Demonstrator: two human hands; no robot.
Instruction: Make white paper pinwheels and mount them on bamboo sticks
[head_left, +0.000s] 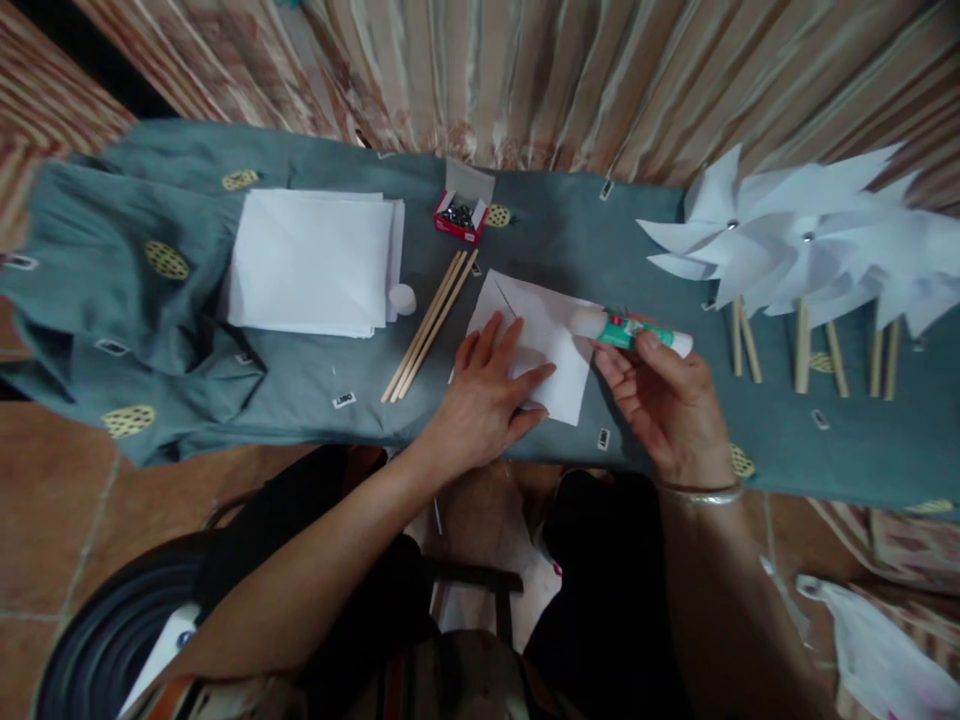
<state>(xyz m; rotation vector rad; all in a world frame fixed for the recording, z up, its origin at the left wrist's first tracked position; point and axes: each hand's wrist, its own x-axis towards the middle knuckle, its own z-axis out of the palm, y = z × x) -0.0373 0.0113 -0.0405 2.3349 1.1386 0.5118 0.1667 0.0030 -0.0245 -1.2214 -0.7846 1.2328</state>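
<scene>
My left hand (491,395) lies with spread fingers on a square white sheet of paper (551,310), pressing it against the cloth. A slit or line runs in from the sheet's upper left corner. My right hand (667,400) grips a green and white glue stick (637,333), its uncapped white end pointing left over the paper's right part. Whether the glue touches the paper I cannot tell. A round white cap (403,299) sits to the left, beside three thin wooden sticks (429,330).
A stack of white paper (311,265) lies at the left. Behind the sticks stands an open red box (459,215) of small metal pieces. Several white paper pinwheels (806,235) on wooden sticks lie at the right. A pleated curtain (525,80) hangs along the table's back edge.
</scene>
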